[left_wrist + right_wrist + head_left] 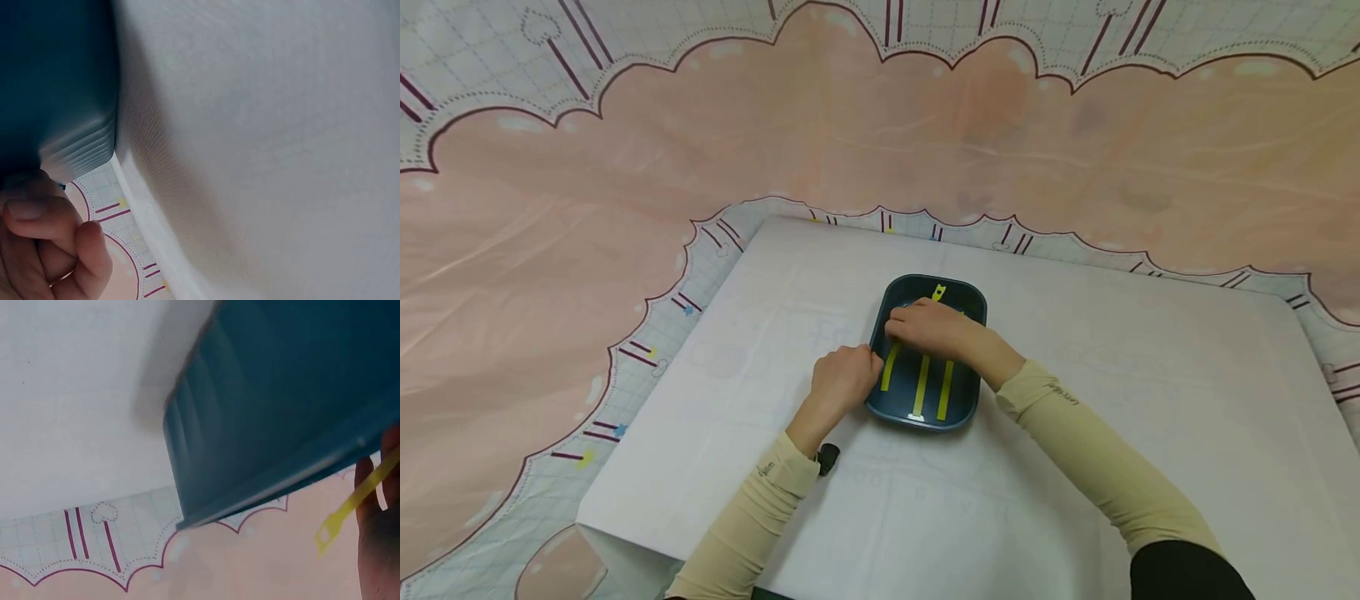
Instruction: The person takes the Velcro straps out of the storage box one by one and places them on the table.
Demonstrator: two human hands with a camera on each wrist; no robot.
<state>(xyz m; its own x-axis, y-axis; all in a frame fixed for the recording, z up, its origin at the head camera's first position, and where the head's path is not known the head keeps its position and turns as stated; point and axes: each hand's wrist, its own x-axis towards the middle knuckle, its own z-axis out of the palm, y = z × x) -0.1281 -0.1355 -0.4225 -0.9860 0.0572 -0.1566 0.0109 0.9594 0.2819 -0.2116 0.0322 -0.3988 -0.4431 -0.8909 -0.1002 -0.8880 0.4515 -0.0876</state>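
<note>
A dark blue rectangular plastic box (925,423) with rounded corners sits on the white-covered table. Several flat yellow strips (945,390) lie lengthwise inside it. My left hand (844,377) grips the box's left rim with curled fingers; in the left wrist view the hand (47,240) is beside the ribbed corner. Over the box's far half is my right hand (934,327), fingers bent down and hiding part of the inside. In the right wrist view a yellow strip (359,500) with a slotted, widened end passes between the fingers of this hand (378,550), above the rim.
The white tabletop (1120,358) stretches out on both sides of the box. Beyond its edges hangs or lies a patterned peach and white cloth (925,142). A small dark object (827,458) is at the left wrist.
</note>
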